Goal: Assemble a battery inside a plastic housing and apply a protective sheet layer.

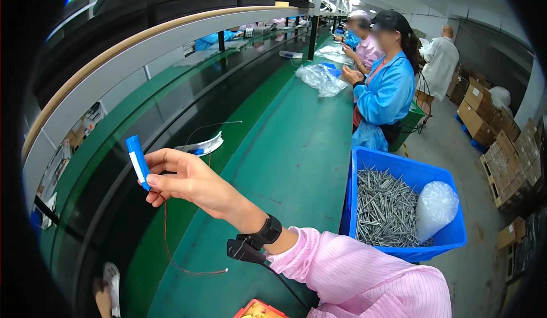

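Blue cylinder cell [137, 162] with a thin red wire sits left of centre, pinched in the right hand [188, 180] fingertips above the green counter [296, 147]. Lots of open counter around; blue bin [450, 235] at right. Left hand isn't visible.

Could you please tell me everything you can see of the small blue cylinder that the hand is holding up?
The blue cylinder is a slim tube in a glossy blue sleeve with a white strip along its side. It is held nearly upright, leaning slightly left, above the green bench. The right hand pinches its lower end between its fingertips. A thin red wire hangs from near that end and curls down to a bare tip.
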`<state>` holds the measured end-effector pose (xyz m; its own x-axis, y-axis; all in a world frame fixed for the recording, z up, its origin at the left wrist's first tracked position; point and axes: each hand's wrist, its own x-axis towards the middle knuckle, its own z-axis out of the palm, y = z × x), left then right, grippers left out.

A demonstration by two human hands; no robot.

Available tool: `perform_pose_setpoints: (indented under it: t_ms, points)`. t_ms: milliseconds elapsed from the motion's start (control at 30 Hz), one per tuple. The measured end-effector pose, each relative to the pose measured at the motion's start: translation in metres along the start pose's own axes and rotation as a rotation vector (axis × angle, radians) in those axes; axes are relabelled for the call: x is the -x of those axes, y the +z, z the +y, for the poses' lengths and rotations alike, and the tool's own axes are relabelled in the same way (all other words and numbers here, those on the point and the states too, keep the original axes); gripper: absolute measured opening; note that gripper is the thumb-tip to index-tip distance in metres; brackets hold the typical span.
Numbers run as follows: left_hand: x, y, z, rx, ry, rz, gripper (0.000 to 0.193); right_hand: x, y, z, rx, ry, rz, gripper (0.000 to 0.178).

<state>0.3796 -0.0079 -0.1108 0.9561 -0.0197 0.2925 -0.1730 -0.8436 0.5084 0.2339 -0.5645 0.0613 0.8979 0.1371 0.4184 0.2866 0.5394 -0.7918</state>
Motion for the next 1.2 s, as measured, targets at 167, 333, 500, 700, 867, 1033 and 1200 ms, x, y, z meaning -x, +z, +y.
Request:
perform_pose_setpoints:
  t_ms: [167, 333, 500, 700, 867, 1033, 1200]
  points:
    - [-0.003, 0.008, 0.059, 0.585, -0.093, 0.17, 0.047, -0.003, 0.004, 0.011, 0.005, 0.024, 0.015, 0.046]
    - [0.032, 0.006, 0.211, 1.236, -0.27, 0.126, 0.038, -0.007, 0.018, 0.028, -0.035, 0.03, -0.014, 0.044]
    - [0.052, 0.02, 0.252, 1.422, -0.327, -0.011, 0.038, -0.001, 0.029, 0.028, -0.031, 0.028, -0.039, 0.04]
    - [0.068, -0.008, 0.275, 1.709, -0.416, -0.134, 0.049, 0.001, 0.043, 0.034, -0.045, 0.045, -0.068, 0.039]
    - [0.087, -0.009, 0.295, 1.963, -0.303, -0.046, 0.058, -0.004, 0.057, 0.054, -0.006, 0.075, -0.083, 0.042]
    - [0.091, 0.016, 0.311, 2.042, -0.058, -0.194, 0.055, 0.012, 0.071, 0.057, 0.234, 0.089, -0.097, 0.037]
    - [0.106, -0.001, 0.33, 1.844, -0.071, 0.021, 0.05, 0.023, 0.105, 0.081, 0.245, 0.116, -0.104, 0.035]
